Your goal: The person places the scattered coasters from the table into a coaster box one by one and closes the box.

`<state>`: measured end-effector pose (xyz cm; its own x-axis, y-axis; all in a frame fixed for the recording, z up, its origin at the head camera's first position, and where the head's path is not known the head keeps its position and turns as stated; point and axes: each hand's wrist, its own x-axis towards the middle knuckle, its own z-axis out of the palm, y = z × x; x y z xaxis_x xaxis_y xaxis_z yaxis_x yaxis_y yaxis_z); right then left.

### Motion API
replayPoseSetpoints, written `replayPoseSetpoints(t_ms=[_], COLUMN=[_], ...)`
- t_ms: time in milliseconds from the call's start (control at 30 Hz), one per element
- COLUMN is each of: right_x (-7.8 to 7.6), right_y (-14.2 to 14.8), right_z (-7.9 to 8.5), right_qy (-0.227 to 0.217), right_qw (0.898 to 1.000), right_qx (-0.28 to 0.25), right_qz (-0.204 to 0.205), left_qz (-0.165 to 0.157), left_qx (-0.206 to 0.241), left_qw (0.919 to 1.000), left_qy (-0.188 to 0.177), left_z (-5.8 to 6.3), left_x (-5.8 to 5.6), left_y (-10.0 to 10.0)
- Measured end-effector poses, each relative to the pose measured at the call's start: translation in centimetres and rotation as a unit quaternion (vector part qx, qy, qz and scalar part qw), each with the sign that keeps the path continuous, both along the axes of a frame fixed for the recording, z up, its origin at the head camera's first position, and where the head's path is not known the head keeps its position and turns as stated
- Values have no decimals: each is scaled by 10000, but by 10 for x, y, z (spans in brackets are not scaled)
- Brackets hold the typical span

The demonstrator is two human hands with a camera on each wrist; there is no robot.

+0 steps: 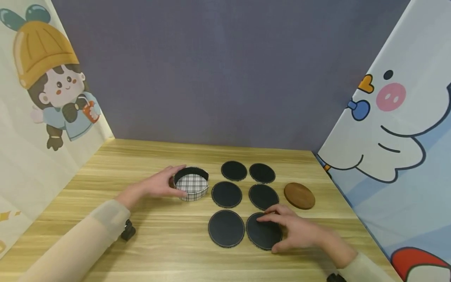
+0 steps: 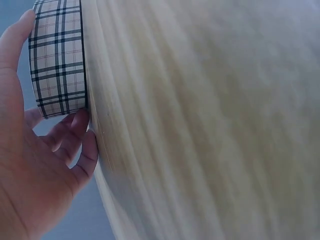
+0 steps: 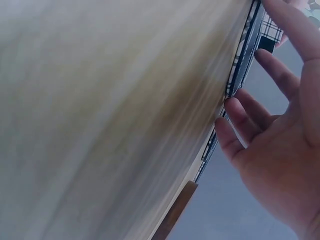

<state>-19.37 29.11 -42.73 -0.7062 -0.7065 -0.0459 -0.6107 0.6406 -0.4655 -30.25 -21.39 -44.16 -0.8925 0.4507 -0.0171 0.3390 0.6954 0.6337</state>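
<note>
A round, open-topped plaid coaster holder [image 1: 192, 184] with a black inner wall stands at the table's left-centre. My left hand [image 1: 163, 183] holds its left side, thumb at the near wall and fingers at the far side. In the left wrist view the thumb lies along the plaid wall [image 2: 59, 60]. My right hand [image 1: 297, 231] arches over the near right black round coaster [image 1: 262, 235], its fingers spread over the far part and the thumb at the near edge. That coaster lies flat on the table. Beside it lies another black coaster [image 1: 226, 229].
Several more black coasters lie flat in two columns, among them a middle-left coaster [image 1: 227, 194] and a far-right coaster [image 1: 262, 173]. A brown wooden disc [image 1: 299, 196] lies to their right. A grey panel [image 1: 218, 78] and printed side panels border the wooden table [image 1: 158, 250].
</note>
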Motion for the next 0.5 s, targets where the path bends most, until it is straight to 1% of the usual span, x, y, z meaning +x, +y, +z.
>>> replayPoseSetpoints(t_ms=[200,500], right_x=[0,1], right_y=[0,-1], right_z=[-4,-7], right_qy=[94,324], right_qw=[9999,9991], right_qx=[125,253], right_qz=[-8,-83], left_qz=[8,-22], left_qx=[36,54], left_qw=[10000,10000], left_qy=[-59,2], left_z=[-1,-1], left_x=[0,0], left_y=[1,0])
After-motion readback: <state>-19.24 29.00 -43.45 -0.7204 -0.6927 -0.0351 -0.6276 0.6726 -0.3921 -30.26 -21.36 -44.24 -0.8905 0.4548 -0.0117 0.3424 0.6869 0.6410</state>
